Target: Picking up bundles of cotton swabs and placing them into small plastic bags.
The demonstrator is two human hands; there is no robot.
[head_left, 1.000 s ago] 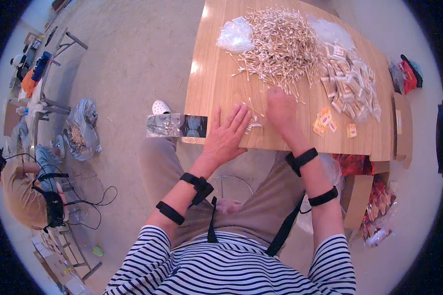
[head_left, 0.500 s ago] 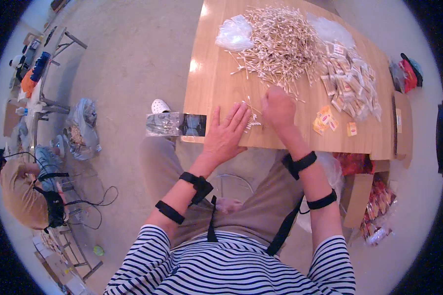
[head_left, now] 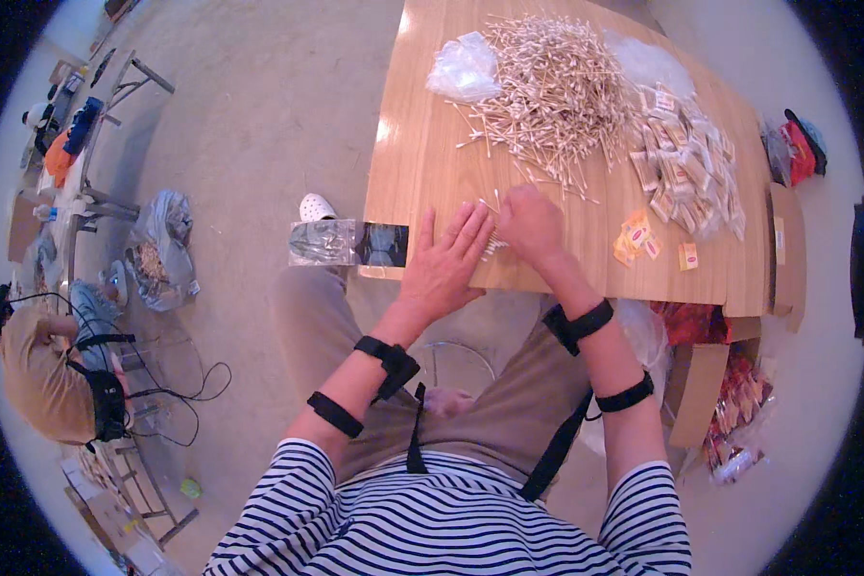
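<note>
- Head view: wooden table [head_left: 422, 163], big heap of cotton swabs [head_left: 557, 86] unsorted at far side.
- Pile of small filled packets [head_left: 686, 163] at right, so some are packed and most swabs remain.
- Left hand [head_left: 444, 269] flat, fingers spread, against a small swab bunch [head_left: 492, 245].
- Right hand [head_left: 530, 223] curled over the bunch; grip can't be seen.

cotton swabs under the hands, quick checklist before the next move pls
1. Small bunch of cotton swabs gathered between the hands at the near table edge: ok.
2. Left hand flat on the wooden table, fingers beside the bunch: ok.
3. Right hand curled over the bunch; whether it grips any swabs: cannot tell.
4. Big swab pile in reach, farther up the table: ok.
5. Small packets to the right, apart from the bunch: ok.
6. Swab count in the bunch: cannot tell.
</note>
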